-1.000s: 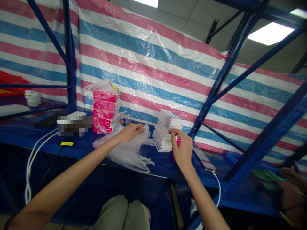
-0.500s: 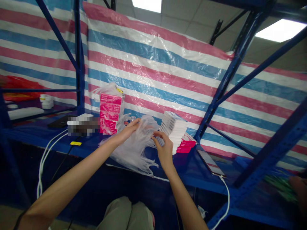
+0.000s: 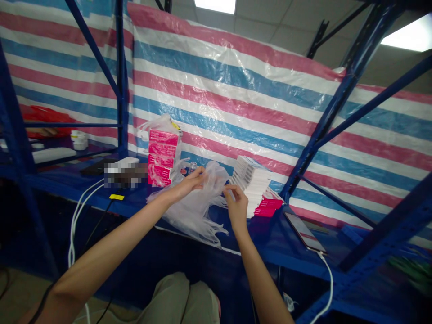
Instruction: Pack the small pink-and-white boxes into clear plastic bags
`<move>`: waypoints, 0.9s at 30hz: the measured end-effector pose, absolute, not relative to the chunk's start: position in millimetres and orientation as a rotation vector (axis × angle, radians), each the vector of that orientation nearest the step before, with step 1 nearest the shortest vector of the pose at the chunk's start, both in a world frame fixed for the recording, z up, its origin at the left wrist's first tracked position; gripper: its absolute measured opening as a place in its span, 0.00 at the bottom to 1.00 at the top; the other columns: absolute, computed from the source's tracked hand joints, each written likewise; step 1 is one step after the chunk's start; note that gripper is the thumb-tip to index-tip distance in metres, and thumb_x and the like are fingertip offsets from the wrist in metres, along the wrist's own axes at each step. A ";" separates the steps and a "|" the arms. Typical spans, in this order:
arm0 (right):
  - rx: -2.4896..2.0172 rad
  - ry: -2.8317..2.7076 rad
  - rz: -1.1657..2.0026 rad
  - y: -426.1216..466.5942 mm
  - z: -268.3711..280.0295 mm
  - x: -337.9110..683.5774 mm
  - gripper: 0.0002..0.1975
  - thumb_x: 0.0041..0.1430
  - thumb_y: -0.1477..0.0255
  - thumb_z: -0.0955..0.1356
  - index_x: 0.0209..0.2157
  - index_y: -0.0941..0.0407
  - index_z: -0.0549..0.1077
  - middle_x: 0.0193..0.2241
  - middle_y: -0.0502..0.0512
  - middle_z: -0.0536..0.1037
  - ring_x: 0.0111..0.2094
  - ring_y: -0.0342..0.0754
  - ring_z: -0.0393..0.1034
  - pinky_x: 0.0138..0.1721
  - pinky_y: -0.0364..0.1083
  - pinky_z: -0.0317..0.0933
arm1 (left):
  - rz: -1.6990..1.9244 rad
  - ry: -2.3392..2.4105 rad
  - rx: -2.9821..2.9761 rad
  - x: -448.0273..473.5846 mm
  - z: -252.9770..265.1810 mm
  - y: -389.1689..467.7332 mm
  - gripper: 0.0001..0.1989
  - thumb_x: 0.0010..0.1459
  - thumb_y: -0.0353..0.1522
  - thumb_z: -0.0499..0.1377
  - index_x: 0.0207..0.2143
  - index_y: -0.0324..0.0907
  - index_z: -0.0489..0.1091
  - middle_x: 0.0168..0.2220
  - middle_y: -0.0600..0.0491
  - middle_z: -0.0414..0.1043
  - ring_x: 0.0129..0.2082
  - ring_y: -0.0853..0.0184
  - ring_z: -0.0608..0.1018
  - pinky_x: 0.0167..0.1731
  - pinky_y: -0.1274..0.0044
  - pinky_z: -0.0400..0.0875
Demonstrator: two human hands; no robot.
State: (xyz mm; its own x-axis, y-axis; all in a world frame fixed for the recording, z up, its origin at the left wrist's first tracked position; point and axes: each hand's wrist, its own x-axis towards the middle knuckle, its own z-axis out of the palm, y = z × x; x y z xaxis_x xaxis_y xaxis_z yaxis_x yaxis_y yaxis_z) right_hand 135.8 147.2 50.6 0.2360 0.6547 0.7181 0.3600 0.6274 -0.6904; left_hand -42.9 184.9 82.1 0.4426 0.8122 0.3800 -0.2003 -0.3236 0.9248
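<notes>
A thin, clear plastic bag [image 3: 214, 180] is held up between my two hands, above more crumpled plastic bags [image 3: 192, 220] at the shelf's front edge. My left hand [image 3: 195, 180] is closed on the bag's left side. At its right side, my right hand [image 3: 236, 198] pinches the film between thumb and fingertips. Behind my left hand, a stack of pink boxes [image 3: 162, 155] stands in a clear bag. White boxes [image 3: 251, 182] are piled just beyond my right hand, with pink boxes [image 3: 269, 202] beside them.
A phone [image 3: 305, 231] with a white cable lies on the blue shelf [image 3: 270, 245] at the right. Blue metal posts [image 3: 313, 130] and a striped plastic sheet [image 3: 216, 94] stand behind. White jars [image 3: 79, 140] and a red bag [image 3: 50, 118] are at the left.
The whole view has shifted, so the scene sits slightly farther right. Both hands stay at the plastic bag, with my right fingertips slightly farther from its bunched top.
</notes>
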 end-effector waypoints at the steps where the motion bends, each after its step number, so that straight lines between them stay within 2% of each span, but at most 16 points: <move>1: -0.911 -1.321 0.300 148.7 49.8 139.5 0.08 0.50 0.65 0.67 0.26 0.56 0.69 0.29 0.52 0.73 0.36 0.47 0.68 0.42 0.48 0.60 | 1.163 0.520 1.549 -46.8 86.3 184.8 0.14 0.53 0.41 0.55 0.37 0.42 0.63 0.37 0.53 0.69 0.41 0.66 0.71 0.38 0.77 0.65; 5: -0.811 -1.102 0.425 149.8 51.9 158.4 0.12 0.47 0.64 0.68 0.24 0.56 0.63 0.25 0.47 0.70 0.30 0.43 0.67 0.37 0.45 0.61 | 1.381 0.361 1.376 -77.0 114.8 187.4 0.10 0.55 0.38 0.55 0.31 0.40 0.62 0.36 0.50 0.71 0.39 0.65 0.74 0.37 0.74 0.69; 9: -0.756 -1.007 0.521 145.6 69.7 168.0 0.14 0.43 0.64 0.70 0.23 0.55 0.60 0.20 0.43 0.69 0.24 0.41 0.67 0.34 0.44 0.62 | 1.599 0.306 1.261 -109.8 151.3 184.9 0.07 0.57 0.34 0.53 0.33 0.38 0.65 0.39 0.50 0.71 0.43 0.67 0.73 0.41 0.77 0.69; 12: -0.727 -1.072 0.511 143.7 89.7 165.5 0.13 0.45 0.66 0.70 0.25 0.54 0.60 0.20 0.43 0.70 0.23 0.41 0.69 0.34 0.45 0.63 | 1.658 0.237 1.291 -118.8 173.5 175.8 0.10 0.61 0.30 0.47 0.38 0.36 0.66 0.43 0.51 0.69 0.48 0.69 0.70 0.47 0.77 0.64; 15: -0.718 -1.110 0.539 148.4 104.3 162.0 0.12 0.45 0.67 0.69 0.26 0.54 0.61 0.20 0.43 0.71 0.22 0.42 0.70 0.33 0.45 0.64 | 1.648 0.110 1.397 -116.2 183.1 166.7 0.16 0.63 0.27 0.41 0.50 0.37 0.61 0.49 0.53 0.65 0.53 0.70 0.65 0.52 0.74 0.58; 17: -0.723 -1.112 0.594 156.3 106.4 160.4 0.12 0.43 0.67 0.69 0.26 0.54 0.61 0.20 0.43 0.71 0.21 0.42 0.69 0.31 0.45 0.64 | 1.611 0.123 1.432 -111.1 177.9 164.2 0.18 0.64 0.29 0.43 0.55 0.43 0.55 0.52 0.53 0.63 0.54 0.69 0.64 0.52 0.70 0.58; 20: -0.772 -1.116 0.682 173.4 97.0 157.1 0.13 0.41 0.66 0.69 0.26 0.55 0.62 0.19 0.43 0.70 0.20 0.43 0.68 0.27 0.45 0.64 | 1.505 0.291 1.390 -101.8 150.4 165.7 0.21 0.61 0.39 0.49 0.56 0.49 0.52 0.53 0.50 0.61 0.52 0.64 0.66 0.48 0.66 0.63; 24: -0.912 -1.043 0.821 198.9 71.7 149.4 0.12 0.38 0.67 0.69 0.24 0.55 0.62 0.18 0.45 0.70 0.19 0.43 0.67 0.24 0.44 0.63 | 1.318 0.477 1.432 -96.7 96.1 164.7 0.26 0.55 0.50 0.50 0.52 0.48 0.58 0.52 0.47 0.62 0.48 0.60 0.69 0.46 0.65 0.63; 27: -1.043 -1.019 0.843 216.6 53.6 144.5 0.11 0.37 0.67 0.68 0.23 0.55 0.62 0.17 0.45 0.70 0.18 0.43 0.65 0.21 0.43 0.60 | 1.169 0.627 1.767 -102.3 65.0 155.8 0.26 0.53 0.51 0.50 0.48 0.45 0.63 0.50 0.47 0.64 0.48 0.59 0.68 0.50 0.65 0.58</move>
State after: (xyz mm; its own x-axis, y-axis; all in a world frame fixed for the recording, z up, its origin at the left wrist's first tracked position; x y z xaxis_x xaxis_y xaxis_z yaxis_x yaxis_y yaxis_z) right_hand 144.5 216.6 53.6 0.3135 0.9145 0.2558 -0.0805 0.2940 -0.9524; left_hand -102.3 155.8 65.0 0.4244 0.7873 0.4473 -0.0623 -0.4675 0.8818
